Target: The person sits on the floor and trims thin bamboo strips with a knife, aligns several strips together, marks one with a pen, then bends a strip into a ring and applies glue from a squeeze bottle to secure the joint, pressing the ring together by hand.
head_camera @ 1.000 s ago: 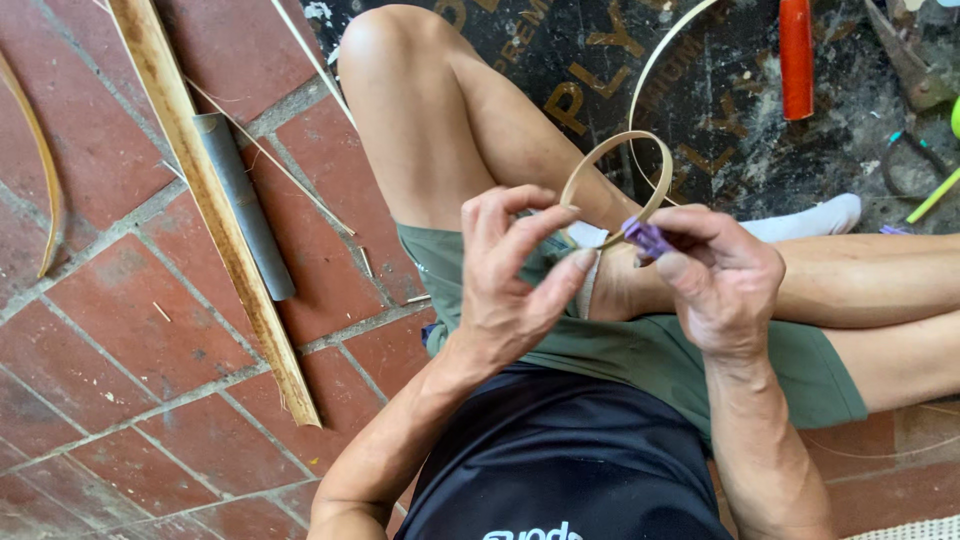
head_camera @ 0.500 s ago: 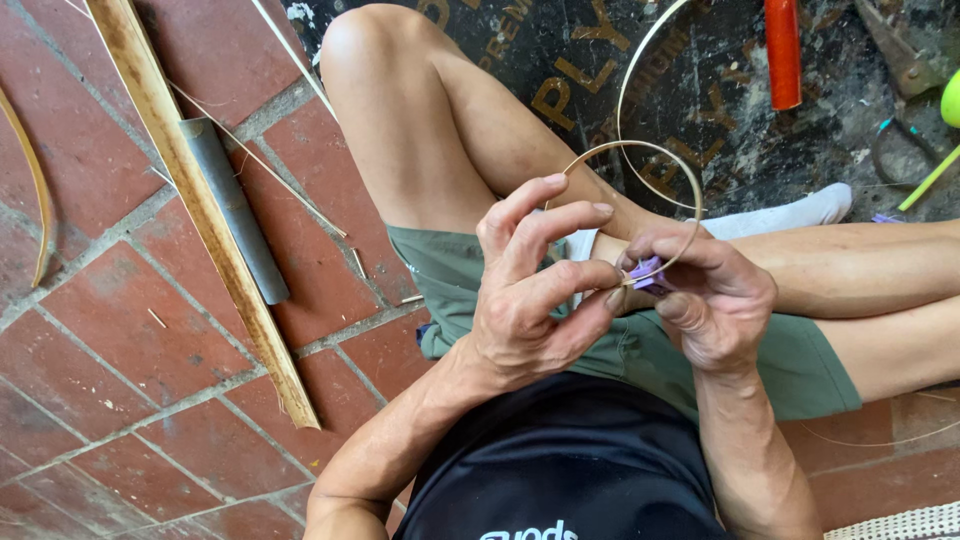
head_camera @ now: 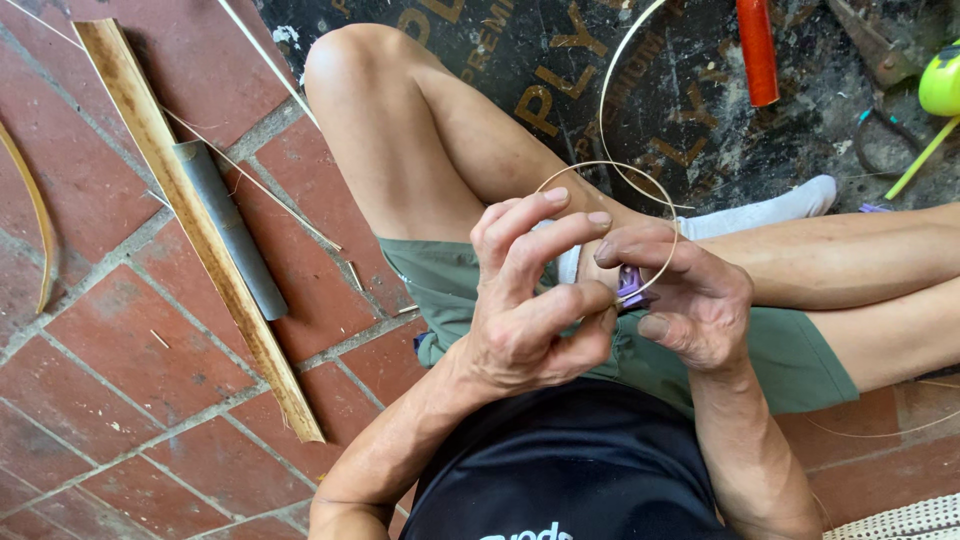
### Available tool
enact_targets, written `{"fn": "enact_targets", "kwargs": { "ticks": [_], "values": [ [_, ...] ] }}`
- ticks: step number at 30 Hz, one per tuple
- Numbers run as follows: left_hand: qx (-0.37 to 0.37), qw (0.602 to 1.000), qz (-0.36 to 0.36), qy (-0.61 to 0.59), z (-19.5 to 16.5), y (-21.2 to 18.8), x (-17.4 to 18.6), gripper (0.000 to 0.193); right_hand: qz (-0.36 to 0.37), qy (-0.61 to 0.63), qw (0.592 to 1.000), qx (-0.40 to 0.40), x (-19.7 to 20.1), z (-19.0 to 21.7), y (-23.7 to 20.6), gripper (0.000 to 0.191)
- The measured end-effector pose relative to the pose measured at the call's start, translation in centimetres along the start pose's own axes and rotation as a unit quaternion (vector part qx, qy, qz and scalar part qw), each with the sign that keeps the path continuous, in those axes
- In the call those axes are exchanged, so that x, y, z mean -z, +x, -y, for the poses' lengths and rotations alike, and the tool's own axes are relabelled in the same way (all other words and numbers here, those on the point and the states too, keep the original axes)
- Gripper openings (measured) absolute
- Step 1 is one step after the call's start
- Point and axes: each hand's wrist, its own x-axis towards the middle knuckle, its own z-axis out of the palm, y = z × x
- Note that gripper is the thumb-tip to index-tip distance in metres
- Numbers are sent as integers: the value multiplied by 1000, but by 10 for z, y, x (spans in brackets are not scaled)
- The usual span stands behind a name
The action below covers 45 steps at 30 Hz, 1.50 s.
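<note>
Between your fingertips, a thin bamboo strip loop arcs up and away from both hands, its ends meeting where the hands come together above your lap. Your left hand is curled, thumb and forefinger pinching the loop's joint while the upper fingers fan loosely over it. Your right hand is closed around a small purple object, which sits just under its forefinger and touches the strip; what kind of object it is cannot be told. Beyond your fingers, a second, larger strip hoop lies on the dark printed board, with an orange cylinder farther out. Well off to the left of your left hand, a split bamboo slat and a grey tube lie side by side on the red brick floor.
</note>
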Motion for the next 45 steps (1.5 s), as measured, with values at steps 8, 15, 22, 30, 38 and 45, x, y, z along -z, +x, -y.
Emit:
{"fn": "enact_targets", "kwargs": {
  "ticks": [8, 15, 22, 30, 38, 45],
  "values": [
    [57, 992, 17, -110, 4, -4, 1, 24, -17, -10, 1000, -11, -2, 15, -9, 61],
    [51, 984, 44, -162, 11, -5, 6, 23, -10, -143, 986, 88, -6, 32, -5, 43],
    [75, 984, 41, -153, 12, -3, -2, 21, -27, -179, 983, 41, -3, 31, -5, 49],
    [157, 970, -13, -186, 30, -14, -3, 30, -110, 93, 989, 26, 8, 10, -3, 50],
    [318, 907, -85, -262, 105, 5, -56, 6, -189, -91, 975, 66, 80, 45, 27, 45],
    [134, 989, -68, 2, 111, 30, -77, 12, -194, -532, 799, 202, 143, 36, 171, 27]
  ]
}}
